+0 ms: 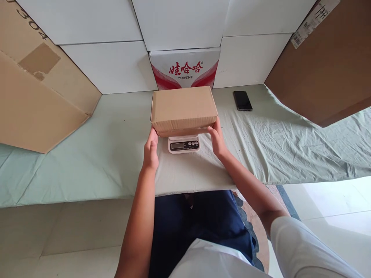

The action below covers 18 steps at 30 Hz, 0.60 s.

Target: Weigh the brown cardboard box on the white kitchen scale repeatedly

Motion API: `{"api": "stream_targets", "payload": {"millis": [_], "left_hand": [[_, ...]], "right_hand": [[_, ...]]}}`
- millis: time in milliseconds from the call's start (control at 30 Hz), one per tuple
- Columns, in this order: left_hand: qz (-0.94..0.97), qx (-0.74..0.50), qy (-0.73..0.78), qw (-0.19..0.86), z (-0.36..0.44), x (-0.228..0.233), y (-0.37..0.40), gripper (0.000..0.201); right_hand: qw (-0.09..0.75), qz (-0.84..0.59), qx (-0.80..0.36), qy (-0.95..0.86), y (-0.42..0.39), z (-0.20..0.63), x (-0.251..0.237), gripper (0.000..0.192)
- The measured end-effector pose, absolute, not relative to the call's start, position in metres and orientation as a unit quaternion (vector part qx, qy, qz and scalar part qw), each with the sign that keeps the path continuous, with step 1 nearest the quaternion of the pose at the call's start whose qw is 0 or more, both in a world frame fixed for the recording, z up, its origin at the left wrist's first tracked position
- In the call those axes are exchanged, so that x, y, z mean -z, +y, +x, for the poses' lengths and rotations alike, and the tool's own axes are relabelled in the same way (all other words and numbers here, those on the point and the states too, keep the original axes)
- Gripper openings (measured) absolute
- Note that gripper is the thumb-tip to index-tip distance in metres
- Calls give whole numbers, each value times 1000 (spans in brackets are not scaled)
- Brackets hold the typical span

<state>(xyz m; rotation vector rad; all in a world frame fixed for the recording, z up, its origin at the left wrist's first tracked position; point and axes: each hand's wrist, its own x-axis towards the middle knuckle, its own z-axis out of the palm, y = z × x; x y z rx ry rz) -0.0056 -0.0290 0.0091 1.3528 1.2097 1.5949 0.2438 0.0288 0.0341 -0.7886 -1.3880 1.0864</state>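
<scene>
Our left hand (151,150) and right hand (216,138) hold a cardboard box (184,105) by its sides, over a digital scale (184,146) on the desk (124,158); we should support it evenly, keeping it level.

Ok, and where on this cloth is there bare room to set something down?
Two patches of green cloth look free: one between the left carton and left hand; another, wrinkled, right of the right hand, in front of the phone. The middle is crowded: a small box over the scale, a hand at each side.
</scene>
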Motion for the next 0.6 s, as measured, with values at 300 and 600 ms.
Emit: {"api": "stream_targets", "payload": {"millis": [300,600], "left_hand": [[525,-622,462,350,-6,-11,-29,92],[530,-627,448,354,-7,-9,-28,91]], "right_hand": [[565,-343,-457,-595,33,244,-28,65],[564,-337,-459,-598,34,244,-27,65]]}}
